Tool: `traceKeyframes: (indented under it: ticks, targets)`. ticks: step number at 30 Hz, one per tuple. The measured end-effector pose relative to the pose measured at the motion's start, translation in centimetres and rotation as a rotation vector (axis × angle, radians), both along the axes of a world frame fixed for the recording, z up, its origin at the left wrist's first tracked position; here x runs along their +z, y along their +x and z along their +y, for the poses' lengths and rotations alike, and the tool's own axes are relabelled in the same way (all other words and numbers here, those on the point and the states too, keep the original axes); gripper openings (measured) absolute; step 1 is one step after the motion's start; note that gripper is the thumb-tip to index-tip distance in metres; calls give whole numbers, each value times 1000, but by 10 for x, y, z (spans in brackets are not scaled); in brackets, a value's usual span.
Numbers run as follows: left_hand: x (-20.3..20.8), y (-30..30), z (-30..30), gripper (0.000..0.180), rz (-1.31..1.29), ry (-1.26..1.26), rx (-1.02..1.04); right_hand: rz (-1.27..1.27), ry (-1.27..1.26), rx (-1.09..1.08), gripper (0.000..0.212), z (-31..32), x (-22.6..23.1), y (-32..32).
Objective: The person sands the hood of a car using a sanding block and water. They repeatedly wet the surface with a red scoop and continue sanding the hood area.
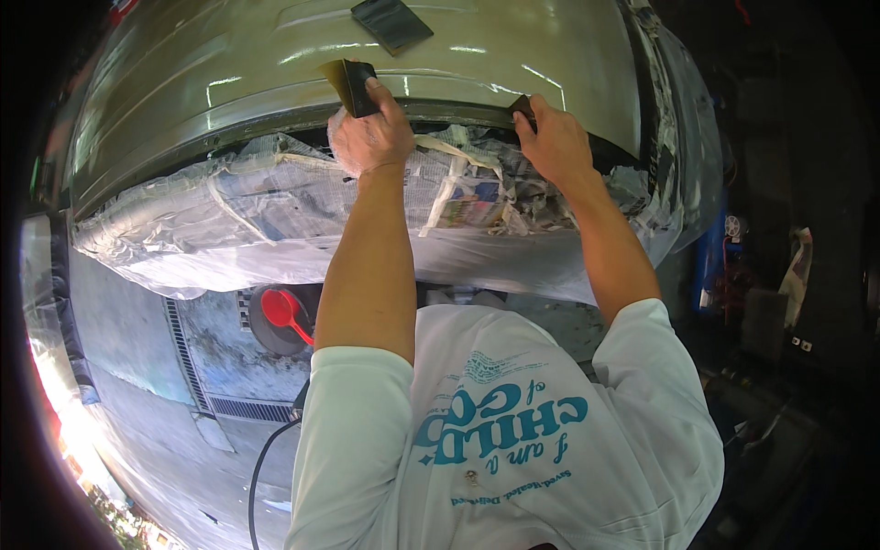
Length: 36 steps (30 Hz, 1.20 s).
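**White cotton, then masking, then a glossy panel**

White T-shirt [513, 431] fills the near edge, and our two bare forearms rise from it toward the car body. Past them runs a band of masking — clear plastic sheet [229, 229] and newspaper [467, 197] held with tape — below the olive-green painted panel [275, 64].

Our left hand [371, 137] pinches a thin dark sheet [348, 84], thumb on top and fingers curled behind, right at the panel's lower edge. It looks like flexible abrasive paper: light, soft enough to bend, best held by its lower corner so that it lies flat. Our right hand [555, 142] closes fingers and thumb on a small dark piece [522, 108] at the same seam. A second dark sheet [391, 22] lies loose farther up the panel — well apart from both hands.
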<state>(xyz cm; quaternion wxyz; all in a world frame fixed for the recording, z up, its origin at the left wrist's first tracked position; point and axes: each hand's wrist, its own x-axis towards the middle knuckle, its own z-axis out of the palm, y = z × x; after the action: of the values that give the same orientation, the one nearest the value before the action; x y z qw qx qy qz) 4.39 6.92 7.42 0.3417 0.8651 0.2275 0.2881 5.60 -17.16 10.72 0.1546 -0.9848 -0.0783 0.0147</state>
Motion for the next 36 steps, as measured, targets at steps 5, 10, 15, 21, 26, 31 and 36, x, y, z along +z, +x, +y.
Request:
traceKeyframes:
  ticks: [5, 10, 15, 21, 26, 31, 36]
  targets:
    - [4, -2, -1, 45, -23, -1, 10, -66, -157, -56, 30, -14, -15, 3]
    - [-5, 3, 5, 43, -46, 18, -3, -121, -136, -140, 30, -11, -8, -9]
    - [-4, 0, 3, 40, -40, 38, 3, -59, -90, -69, 29, 15, -3, -7]
    - [-2, -1, 8, 26, -90, 69, -29, -69, -159, -33, 27, 12, -11, 1]
    - [-4, -2, 8, 27, -99, 55, -41, -90, -206, -99, 26, 18, -7, -5]
    - [-11, 1, 8, 29, -96, 76, -48, -30, -120, -50, 28, 20, 0, 0]
    - [-11, 0, 13, 29, -63, 67, -100, -34, -185, -97, 31, 10, -11, 4]
